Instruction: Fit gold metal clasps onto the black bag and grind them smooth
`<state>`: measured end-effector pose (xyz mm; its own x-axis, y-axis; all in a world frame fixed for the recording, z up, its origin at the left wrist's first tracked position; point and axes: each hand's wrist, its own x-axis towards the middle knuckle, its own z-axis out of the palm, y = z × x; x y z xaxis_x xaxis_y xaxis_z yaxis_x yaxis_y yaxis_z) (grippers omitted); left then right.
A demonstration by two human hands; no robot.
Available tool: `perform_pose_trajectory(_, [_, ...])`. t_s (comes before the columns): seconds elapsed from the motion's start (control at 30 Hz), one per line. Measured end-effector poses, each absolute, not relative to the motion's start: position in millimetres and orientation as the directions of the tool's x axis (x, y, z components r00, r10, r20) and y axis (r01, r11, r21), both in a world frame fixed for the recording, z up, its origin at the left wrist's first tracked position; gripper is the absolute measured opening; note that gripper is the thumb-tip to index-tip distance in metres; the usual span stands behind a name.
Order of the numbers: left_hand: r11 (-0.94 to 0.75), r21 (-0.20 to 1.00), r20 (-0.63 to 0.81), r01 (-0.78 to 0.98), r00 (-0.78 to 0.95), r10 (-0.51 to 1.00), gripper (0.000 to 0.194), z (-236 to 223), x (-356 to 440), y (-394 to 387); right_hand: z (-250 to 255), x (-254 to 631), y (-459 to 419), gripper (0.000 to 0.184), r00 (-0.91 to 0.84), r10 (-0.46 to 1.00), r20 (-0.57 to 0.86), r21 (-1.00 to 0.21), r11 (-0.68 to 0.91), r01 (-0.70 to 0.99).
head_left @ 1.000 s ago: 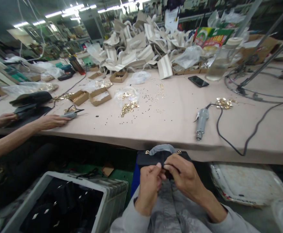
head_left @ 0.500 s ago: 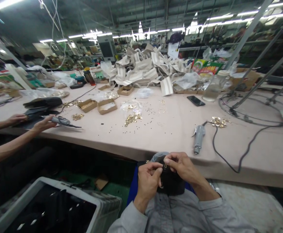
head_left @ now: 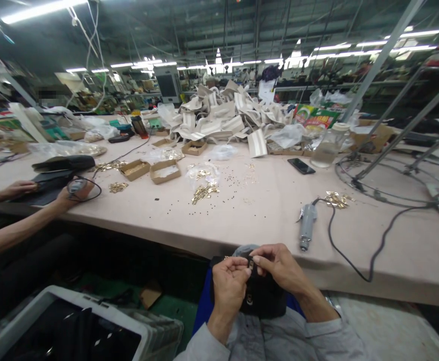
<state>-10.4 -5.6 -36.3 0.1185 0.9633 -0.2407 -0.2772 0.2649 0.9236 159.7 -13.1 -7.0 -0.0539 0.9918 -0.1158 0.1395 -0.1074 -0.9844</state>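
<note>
A small black bag with gold fittings and a grey wrapped handle rests against my lap, just below the table's front edge. My left hand grips its upper left edge with curled fingers. My right hand pinches a small metal fitting at the top middle of the bag, fingertips almost meeting my left thumb. A grey electric screwdriver with a black cord lies on the table right above my hands.
The long beige table carries loose gold hardware, small cardboard boxes, a phone, a clear jar and a heap of striped bags. At left a co-worker's hand holds a tool. A white crate stands lower left.
The bag has tipped up towards me and sits closer to my chest. My view lifted. The co-worker's hand drew its tool back to the left.
</note>
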Motion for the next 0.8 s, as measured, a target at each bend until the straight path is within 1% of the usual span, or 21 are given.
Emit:
perform_pose_trajectory(0.1, [0.286,0.925,-0.246,-0.249,0.180,0.952,0.023,-33,-12,-3,-9,157,-10,0.032,-0.014,0.996,-0.090,-0.971,-0.084,0.222])
perform_pose_trajectory(0.17, [0.271,0.946,-0.228,-0.180,0.230,0.946,0.021,-30,-15,0,-10,154,-8,0.028,0.011,0.996,-0.085,-0.958,-0.085,0.275])
perform_pose_trajectory(0.23, [0.214,0.975,-0.189,-0.062,0.278,0.942,0.020,-25,-19,4,-9,152,-7,0.027,0.021,0.996,-0.082,-0.950,-0.085,0.301])
perform_pose_trajectory(0.3, [0.106,0.990,-0.131,0.096,0.315,0.940,0.021,-15,-25,8,-5,151,-7,0.027,0.019,0.997,-0.070,-0.950,-0.072,0.305])
perform_pose_trajectory(0.4, [-0.069,0.936,-0.058,0.346,0.343,0.938,0.019,4,-31,14,2,154,-5,0.027,-0.006,0.998,-0.063,-0.957,-0.058,0.286])
perform_pose_trajectory(0.47, [-0.105,0.895,-0.056,0.433,0.343,0.938,0.018,14,-31,21,7,157,-2,0.025,-0.043,0.996,-0.080,-0.963,-0.066,0.262])
perform_pose_trajectory(0.53, [-0.044,0.921,-0.107,0.387,0.360,0.927,0.017,16,-29,30,10,160,4,0.024,-0.088,0.992,-0.095,-0.971,-0.073,0.229])
perform_pose_trajectory(0.6, [0.104,0.967,-0.192,0.233,0.397,0.897,0.014,10,-25,42,10,162,12,0.024,-0.107,0.990,-0.095,-0.977,-0.072,0.202])
perform_pose_trajectory(0.63, [0.184,0.972,-0.230,0.149,0.410,0.883,0.012,5,-23,48,9,162,16,0.024,-0.103,0.990,-0.093,-0.978,-0.071,0.195])
perform_pose_trajectory(0.7, [0.293,0.956,-0.279,0.026,0.401,0.872,0.013,-8,-19,57,6,162,22,0.023,-0.073,0.992,-0.104,-0.977,-0.088,0.194])
perform_pose_trajectory(0.8, [0.356,0.933,-0.310,-0.056,0.376,0.873,0.016,-21,-16,64,2,160,28,0.025,-0.053,0.989,-0.136,-0.969,-0.122,0.214])
